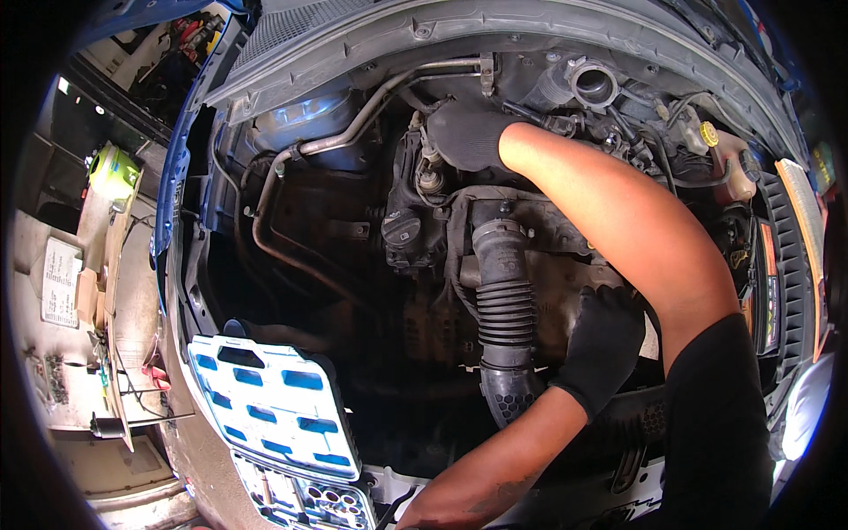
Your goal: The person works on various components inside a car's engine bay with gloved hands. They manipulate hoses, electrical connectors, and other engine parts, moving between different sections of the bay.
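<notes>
In a car's engine bay, both my hands wear black gloves. My right hand (468, 137) reaches across to the back of the engine, above a metal fitting (430, 181) on the cylinder head; its fingers are hidden beneath the glove's back. Lower and to the right, my left hand (605, 340) is closed, fingers curled against the metal heat shield (552, 305); whatever it grips is out of sight. A ribbed black intake hose (506, 305) runs down left of it. The black oil filler cap (402, 228) sits on the engine, left of the hose.
An opened blue-and-white socket case (274, 402) lies at the front left edge, with sockets (331, 497) in its lower half. A metal pipe (353, 128) bends along the left side. At the right stand a reservoir with a yellow cap (708, 134) and a battery (767, 287).
</notes>
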A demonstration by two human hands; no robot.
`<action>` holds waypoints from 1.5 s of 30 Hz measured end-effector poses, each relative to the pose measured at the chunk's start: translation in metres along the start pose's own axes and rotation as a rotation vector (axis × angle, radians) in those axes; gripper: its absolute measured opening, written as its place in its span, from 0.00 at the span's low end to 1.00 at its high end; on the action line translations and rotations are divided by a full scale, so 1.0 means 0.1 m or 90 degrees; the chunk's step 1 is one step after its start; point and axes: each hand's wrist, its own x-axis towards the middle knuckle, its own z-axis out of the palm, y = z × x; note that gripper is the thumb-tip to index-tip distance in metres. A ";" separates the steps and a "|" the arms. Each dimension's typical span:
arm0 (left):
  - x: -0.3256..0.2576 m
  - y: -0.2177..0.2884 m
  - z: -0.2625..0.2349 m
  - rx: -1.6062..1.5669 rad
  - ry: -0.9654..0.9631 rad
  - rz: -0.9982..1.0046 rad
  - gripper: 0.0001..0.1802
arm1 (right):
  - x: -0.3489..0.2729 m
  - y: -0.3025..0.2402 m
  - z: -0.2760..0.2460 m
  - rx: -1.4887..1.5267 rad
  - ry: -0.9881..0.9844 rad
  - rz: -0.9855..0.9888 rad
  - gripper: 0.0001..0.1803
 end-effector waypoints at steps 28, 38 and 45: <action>0.01 -0.05 -0.08 0.053 -0.027 0.001 0.13 | -0.08 0.00 -0.05 0.051 0.032 0.017 0.15; 0.00 -0.07 -0.05 0.025 0.032 0.005 0.12 | -0.02 -0.03 -0.07 0.044 0.002 0.036 0.15; 0.00 -0.06 -0.08 0.036 0.013 0.001 0.12 | -0.03 0.04 0.05 0.103 0.066 0.019 0.14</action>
